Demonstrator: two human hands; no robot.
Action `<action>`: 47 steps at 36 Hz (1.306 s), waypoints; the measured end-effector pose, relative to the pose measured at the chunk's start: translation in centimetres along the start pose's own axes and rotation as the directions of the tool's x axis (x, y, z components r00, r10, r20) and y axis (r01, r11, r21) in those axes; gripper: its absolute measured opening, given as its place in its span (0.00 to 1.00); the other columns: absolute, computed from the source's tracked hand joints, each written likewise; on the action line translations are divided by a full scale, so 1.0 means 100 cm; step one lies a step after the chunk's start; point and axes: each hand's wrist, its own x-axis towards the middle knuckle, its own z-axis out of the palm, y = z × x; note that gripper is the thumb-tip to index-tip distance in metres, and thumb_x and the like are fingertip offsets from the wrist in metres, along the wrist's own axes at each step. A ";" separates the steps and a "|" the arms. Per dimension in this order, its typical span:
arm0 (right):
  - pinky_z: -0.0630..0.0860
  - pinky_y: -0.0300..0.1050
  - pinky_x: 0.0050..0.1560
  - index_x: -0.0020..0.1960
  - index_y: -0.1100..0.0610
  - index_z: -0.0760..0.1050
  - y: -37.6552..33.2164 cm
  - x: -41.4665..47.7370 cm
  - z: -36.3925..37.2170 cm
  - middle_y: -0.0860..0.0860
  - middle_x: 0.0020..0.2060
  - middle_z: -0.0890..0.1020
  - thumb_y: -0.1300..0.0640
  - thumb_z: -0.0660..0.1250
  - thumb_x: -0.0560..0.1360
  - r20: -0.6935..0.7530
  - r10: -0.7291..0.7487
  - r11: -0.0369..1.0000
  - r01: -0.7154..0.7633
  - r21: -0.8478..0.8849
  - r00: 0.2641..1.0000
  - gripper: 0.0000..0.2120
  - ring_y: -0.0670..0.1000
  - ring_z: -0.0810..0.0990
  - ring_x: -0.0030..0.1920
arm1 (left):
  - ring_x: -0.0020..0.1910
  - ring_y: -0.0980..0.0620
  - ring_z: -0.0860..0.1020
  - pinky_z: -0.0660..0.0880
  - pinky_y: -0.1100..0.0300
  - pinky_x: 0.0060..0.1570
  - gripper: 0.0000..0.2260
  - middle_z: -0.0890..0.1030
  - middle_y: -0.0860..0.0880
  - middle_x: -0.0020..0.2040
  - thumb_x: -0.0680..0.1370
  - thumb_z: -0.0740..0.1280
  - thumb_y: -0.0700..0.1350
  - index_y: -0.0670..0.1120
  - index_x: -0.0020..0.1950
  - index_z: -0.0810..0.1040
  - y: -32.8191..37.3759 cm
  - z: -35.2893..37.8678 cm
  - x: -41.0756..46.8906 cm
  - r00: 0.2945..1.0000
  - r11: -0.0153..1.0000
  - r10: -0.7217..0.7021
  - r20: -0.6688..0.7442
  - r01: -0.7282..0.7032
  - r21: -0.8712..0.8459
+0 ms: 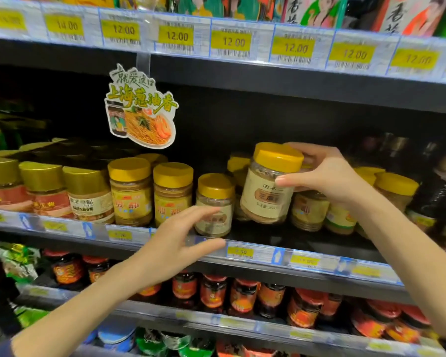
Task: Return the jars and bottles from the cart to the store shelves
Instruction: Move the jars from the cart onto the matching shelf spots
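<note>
My right hand (327,173) grips a yellow-lidded jar with a cream label (268,186), tilted slightly left, just above the middle shelf (258,253). A smaller jar of the same kind (214,204) stands on that shelf to its left. My left hand (180,238) hovers in front of this smaller jar with fingers spread and holds nothing; thumb and forefinger bracket the jar's lower part and the shelf edge. Whether the fingers touch the jar is unclear. No cart is in view.
More yellow-lidded jars (131,191) and gold-lidded jars (45,186) fill the shelf to the left, others (394,189) and a dark bottle (438,199) to the right. A noodle sign (142,109) hangs from the upper shelf. Red-labelled jars (214,292) line the shelf below.
</note>
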 end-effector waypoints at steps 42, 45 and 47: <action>0.77 0.42 0.55 0.66 0.52 0.68 0.081 -0.004 0.044 0.48 0.60 0.78 0.49 0.76 0.57 0.000 0.162 0.986 -0.162 0.029 0.987 0.39 0.44 0.80 0.54 | 0.65 0.57 0.70 0.55 0.60 0.71 0.27 0.76 0.53 0.64 0.76 0.55 0.64 0.48 0.68 0.71 -0.052 -0.013 -0.044 0.994 0.864 0.087 0.068 -0.109 0.492; 0.76 0.45 0.58 0.68 0.52 0.66 0.077 -0.008 0.045 0.49 0.62 0.77 0.48 0.75 0.59 -0.013 0.166 0.986 -0.166 -0.008 0.986 0.40 0.46 0.79 0.57 | 0.66 0.56 0.71 0.60 0.54 0.71 0.27 0.76 0.53 0.65 0.75 0.57 0.63 0.48 0.68 0.71 -0.053 -0.013 -0.044 0.994 0.855 0.085 0.073 -0.111 0.506; 0.76 0.38 0.53 0.68 0.52 0.66 0.077 -0.010 0.046 0.49 0.61 0.77 0.52 0.75 0.63 -0.024 0.163 0.985 -0.164 -0.046 0.986 0.36 0.45 0.79 0.56 | 0.66 0.55 0.71 0.59 0.52 0.70 0.27 0.75 0.52 0.65 0.75 0.58 0.62 0.47 0.69 0.70 -0.052 -0.014 -0.044 0.993 0.849 0.088 0.080 -0.117 0.515</action>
